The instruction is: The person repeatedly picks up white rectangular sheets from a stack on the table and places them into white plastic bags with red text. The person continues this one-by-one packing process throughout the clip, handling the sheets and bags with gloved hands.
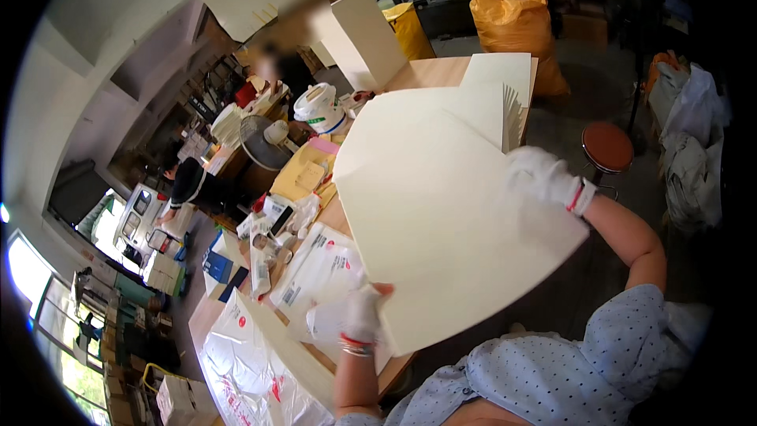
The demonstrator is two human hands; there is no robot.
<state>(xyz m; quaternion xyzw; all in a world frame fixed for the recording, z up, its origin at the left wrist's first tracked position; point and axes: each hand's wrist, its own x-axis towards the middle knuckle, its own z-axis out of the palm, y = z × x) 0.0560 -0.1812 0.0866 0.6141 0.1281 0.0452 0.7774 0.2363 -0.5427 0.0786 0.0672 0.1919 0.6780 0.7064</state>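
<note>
Wooden table (426,75) stretches beyond the fingers in a crowded workshop, and to the left of the left fingers lies one plastic-wrapped white package (244,363). Between the two gloved hands, partly above the table, is a large cream sheet (465,213). Left hand (361,317) is closed on its near left edge, the thumb side toward the sheet; right hand (544,177) has bent fingers at the opposite edge, but because of blur I cannot tell if they really pinch it. It seems to me that the step in hand is holding and positioning this sheet; the next move calls for even support from both sides, so it does not crease. The sheet looks smooth, plain and softly curved. Past the right fingers stands a stack of fanned sheets (511,114).
</note>
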